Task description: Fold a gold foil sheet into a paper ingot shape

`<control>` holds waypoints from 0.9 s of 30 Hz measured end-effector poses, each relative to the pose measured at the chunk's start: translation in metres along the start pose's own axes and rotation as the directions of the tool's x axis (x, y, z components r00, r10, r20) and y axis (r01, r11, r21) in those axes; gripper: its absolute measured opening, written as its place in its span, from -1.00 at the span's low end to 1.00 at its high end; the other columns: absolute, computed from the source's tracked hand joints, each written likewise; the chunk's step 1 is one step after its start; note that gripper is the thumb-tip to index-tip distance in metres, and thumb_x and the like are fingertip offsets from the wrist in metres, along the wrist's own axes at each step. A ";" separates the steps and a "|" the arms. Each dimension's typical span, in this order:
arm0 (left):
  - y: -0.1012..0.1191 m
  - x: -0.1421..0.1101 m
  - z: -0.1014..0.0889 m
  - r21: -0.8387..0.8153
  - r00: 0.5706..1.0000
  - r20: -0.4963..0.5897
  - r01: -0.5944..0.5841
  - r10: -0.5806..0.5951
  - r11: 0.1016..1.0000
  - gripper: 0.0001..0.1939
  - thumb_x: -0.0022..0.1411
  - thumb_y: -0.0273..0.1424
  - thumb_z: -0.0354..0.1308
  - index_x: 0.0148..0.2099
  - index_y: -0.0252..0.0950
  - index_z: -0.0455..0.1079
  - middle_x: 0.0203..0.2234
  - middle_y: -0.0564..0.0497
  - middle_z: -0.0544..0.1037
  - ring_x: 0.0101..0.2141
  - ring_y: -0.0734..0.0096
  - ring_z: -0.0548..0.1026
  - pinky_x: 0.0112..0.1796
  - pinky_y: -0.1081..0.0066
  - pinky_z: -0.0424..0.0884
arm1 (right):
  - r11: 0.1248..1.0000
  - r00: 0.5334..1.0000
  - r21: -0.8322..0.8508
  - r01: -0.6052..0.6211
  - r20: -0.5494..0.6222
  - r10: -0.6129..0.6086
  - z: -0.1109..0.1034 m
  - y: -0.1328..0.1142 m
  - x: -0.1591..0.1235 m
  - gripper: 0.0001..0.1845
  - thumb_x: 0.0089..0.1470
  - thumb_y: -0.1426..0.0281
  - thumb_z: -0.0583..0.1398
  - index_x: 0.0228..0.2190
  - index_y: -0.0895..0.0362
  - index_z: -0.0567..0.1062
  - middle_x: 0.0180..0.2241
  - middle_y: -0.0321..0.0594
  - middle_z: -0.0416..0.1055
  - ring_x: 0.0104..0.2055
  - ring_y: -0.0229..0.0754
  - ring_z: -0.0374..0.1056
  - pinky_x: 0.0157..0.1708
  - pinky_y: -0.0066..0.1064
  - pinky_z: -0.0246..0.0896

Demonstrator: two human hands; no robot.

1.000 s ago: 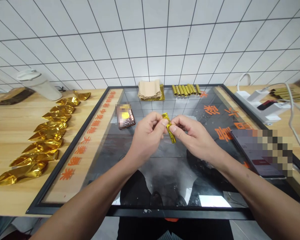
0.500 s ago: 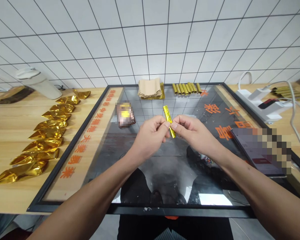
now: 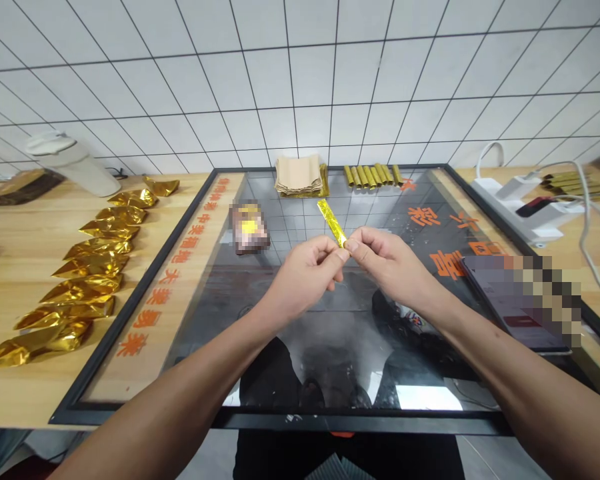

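Observation:
Both hands meet over the middle of the glass-topped board (image 3: 280, 300), pinching one narrow gold foil strip (image 3: 331, 222), which looks folded or rolled. My left hand (image 3: 313, 270) grips its lower end between thumb and fingers. Close against it, my right hand (image 3: 377, 257) pinches the same end from the other side. The strip's free end points up and to the left; its lowest part is hidden by the fingers. Beyond it lie a stack of brown paper sheets (image 3: 299, 175) with gold foil and a row of several rolled gold tubes (image 3: 373, 176).
Several folded gold foil pieces (image 3: 83, 288) line the wooden table at left, near a white tumbler (image 3: 75, 163). A small blurred packet (image 3: 250, 228) lies on the glass. At right are a phone (image 3: 515, 307) and a white power strip (image 3: 520, 207) with cables.
The strip has tilted further left, and its lower end no longer sticks out below the fingers. Both hands stay close together, with the left slightly further right.

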State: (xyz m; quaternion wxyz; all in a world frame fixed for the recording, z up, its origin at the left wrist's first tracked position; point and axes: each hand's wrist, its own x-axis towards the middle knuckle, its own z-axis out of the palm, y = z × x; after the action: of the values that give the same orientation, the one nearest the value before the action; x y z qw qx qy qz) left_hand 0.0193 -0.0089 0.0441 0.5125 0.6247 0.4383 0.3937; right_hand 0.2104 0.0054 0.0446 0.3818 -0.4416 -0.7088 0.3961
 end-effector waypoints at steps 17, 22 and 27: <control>-0.002 -0.007 0.007 -0.011 0.996 -0.081 -0.043 0.042 0.999 -0.64 0.48 -0.21 0.15 -0.38 -0.24 0.30 -0.54 0.12 0.41 -0.55 0.53 0.31 -0.46 0.45 0.22 | 0.994 0.995 -0.079 0.076 -0.060 -0.081 0.011 -0.006 -0.008 -0.57 0.49 0.08 0.11 -0.40 0.04 0.37 -0.43 -0.34 0.35 -0.37 -0.18 0.24 -0.32 -0.29 0.10; 0.002 0.004 -0.006 -0.201 0.990 -0.120 -0.099 0.076 0.975 -0.69 0.40 -0.08 0.31 -0.13 -0.23 0.48 -0.38 0.09 0.48 -0.43 0.51 0.38 -0.39 0.49 0.34 | 0.991 0.998 0.133 0.021 0.058 -0.029 0.005 0.000 -0.002 -0.49 0.45 -0.07 0.13 -0.40 0.03 0.33 -0.48 -0.39 0.21 -0.41 -0.21 0.11 -0.36 -0.32 0.04; -0.001 0.009 -0.012 -0.429 0.997 -0.080 -0.050 0.017 0.902 -0.58 0.27 -0.02 0.43 -0.07 -0.26 0.58 -0.29 0.03 0.54 -0.40 0.53 0.40 -0.36 0.48 0.35 | 0.966 0.974 0.247 -0.077 0.227 0.019 0.007 -0.001 -0.003 -0.47 0.45 -0.09 0.13 -0.39 0.06 0.37 -0.44 -0.35 0.26 -0.37 -0.22 0.15 -0.32 -0.33 0.09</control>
State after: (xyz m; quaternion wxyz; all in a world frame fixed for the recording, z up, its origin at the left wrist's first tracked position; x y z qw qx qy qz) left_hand 0.0105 0.0033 0.0454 0.6142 0.4886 0.3486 0.5124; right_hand 0.2047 0.0003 0.0420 0.3436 -0.3590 -0.6795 0.5397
